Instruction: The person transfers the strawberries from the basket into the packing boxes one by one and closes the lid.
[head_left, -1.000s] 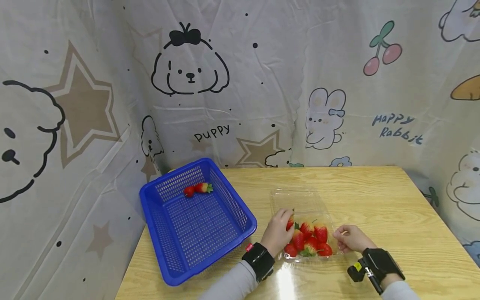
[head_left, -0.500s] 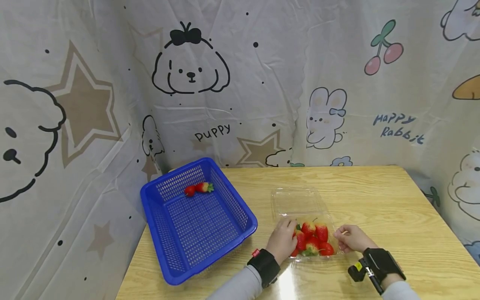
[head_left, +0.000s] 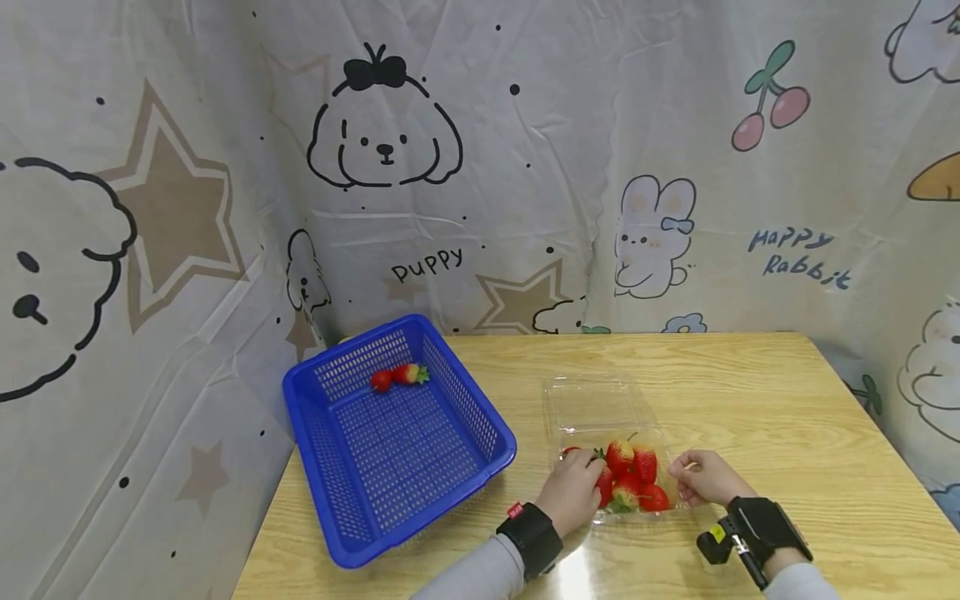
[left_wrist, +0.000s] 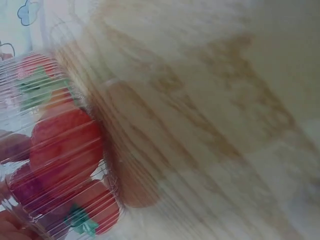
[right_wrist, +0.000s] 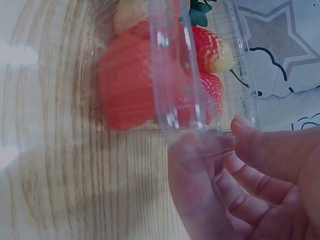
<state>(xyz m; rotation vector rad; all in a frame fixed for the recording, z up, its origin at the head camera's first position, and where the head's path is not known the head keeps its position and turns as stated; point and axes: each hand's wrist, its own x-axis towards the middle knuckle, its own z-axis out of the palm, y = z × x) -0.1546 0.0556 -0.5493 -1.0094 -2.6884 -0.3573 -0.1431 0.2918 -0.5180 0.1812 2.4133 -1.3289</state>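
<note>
A clear plastic clamshell box [head_left: 637, 517] holds several red strawberries [head_left: 643, 463], its lid [head_left: 592, 402] laid open toward the back. My left hand [head_left: 572, 493] reaches over the box's left side with fingers curled about a strawberry. In the left wrist view, its fingertips [left_wrist: 12, 146] and thumb show through the ribbed plastic wall on either side of a strawberry [left_wrist: 26, 187]. Another strawberry [head_left: 572, 451] peeks out behind that hand. My right hand [head_left: 705, 477] pinches the box's right rim [right_wrist: 175, 90] between thumb and fingers.
A blue perforated basket [head_left: 420, 517] stands left of the box, with two strawberries [head_left: 405, 374] in its back corner. Wood-grain table [head_left: 787, 400] lies beneath everything. A printed curtain [head_left: 525, 183] hangs behind and along the left side.
My left hand has come down into the box and shifted right; the strawberry it held up at the left a second ago now lies in the box's back left. My right hand has stayed put.
</note>
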